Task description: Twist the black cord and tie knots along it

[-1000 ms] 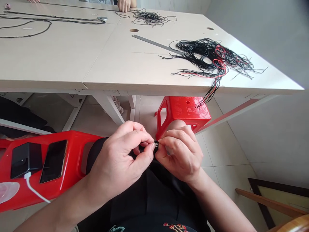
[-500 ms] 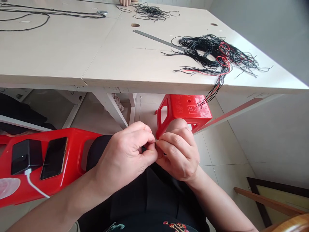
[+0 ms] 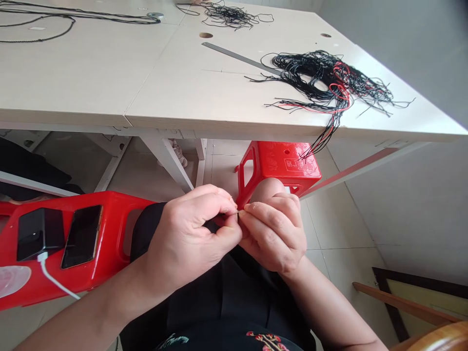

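Observation:
My left hand [image 3: 199, 222] and my right hand [image 3: 276, 231] meet fingertip to fingertip above my lap. Both are closed in a pinch. A short piece of thin dark cord [image 3: 238, 214] shows between the fingertips; the rest of it is hidden by the fingers. On the table beyond lies a large bundle of black cords [image 3: 310, 80] with a few red strands, and some of its ends hang over the front edge. A steel ruler [image 3: 239, 58] lies partly under that bundle.
Farther back are a loose black cord tangle [image 3: 232, 15] and long black cords [image 3: 91, 18] on the table [image 3: 91, 83]. A red stool [image 3: 285, 163] stands under the table edge. At left, another red stool [image 3: 106, 234] bears a phone [image 3: 82, 236] and a power bank [image 3: 40, 233].
My fingertips have shifted slightly, and more of the dark cord shows between them. The other person's hand at the far table edge has mostly left the view.

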A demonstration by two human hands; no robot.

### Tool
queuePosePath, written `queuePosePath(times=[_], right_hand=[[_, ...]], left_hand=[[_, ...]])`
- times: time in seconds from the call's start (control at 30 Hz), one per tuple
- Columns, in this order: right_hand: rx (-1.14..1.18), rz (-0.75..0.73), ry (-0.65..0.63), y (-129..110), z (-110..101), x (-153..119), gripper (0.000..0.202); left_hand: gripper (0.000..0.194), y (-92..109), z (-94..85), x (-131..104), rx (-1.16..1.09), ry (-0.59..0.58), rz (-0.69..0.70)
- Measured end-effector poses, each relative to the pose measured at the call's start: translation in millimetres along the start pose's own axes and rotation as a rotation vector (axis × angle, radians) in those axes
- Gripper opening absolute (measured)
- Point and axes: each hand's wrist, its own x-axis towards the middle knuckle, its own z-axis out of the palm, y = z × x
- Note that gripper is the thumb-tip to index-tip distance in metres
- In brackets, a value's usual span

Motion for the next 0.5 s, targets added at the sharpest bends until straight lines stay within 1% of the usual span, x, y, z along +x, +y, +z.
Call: queuePosePath(times=[0.1, 0.2, 0.33, 0.4, 0.43, 0.5], right_hand=[[-0.013, -0.033, -0.027, 1.1, -0.5, 0.7, 0.012], [-0.017, -0.054, -0.016, 1.4, 0.1, 2.6, 0.016], [-0.006, -0.054, 0.032, -0.1, 1.5, 3.4, 0.015], [-0.003, -0.048, 0.052, -1.1, 2.1, 1.9, 0.012], [-0.003, -0.039, 0.063, -1.3, 2.2, 0.7, 0.011], [-0.008, 0.0, 0.075, -1.1, 2.3, -2.5, 0.009]], left_hand=[[0.018, 0.7, -1.0, 1.2, 0.019, -0.019, -0.021], [0.019, 1.1, 1.2, 1.4, -0.014, -0.018, -0.043], [0.02, -0.2, 6.4, -1.2, -0.088, 0.044, -0.09], [0.018, -0.7, 6.4, -2.7, -0.15, 0.078, -0.158], [0.016, -0.8, 5.2, -3.0, -0.19, 0.075, -0.208], [0.01, -0.5, 0.8, -2.5, -0.265, 0.031, -0.327]])
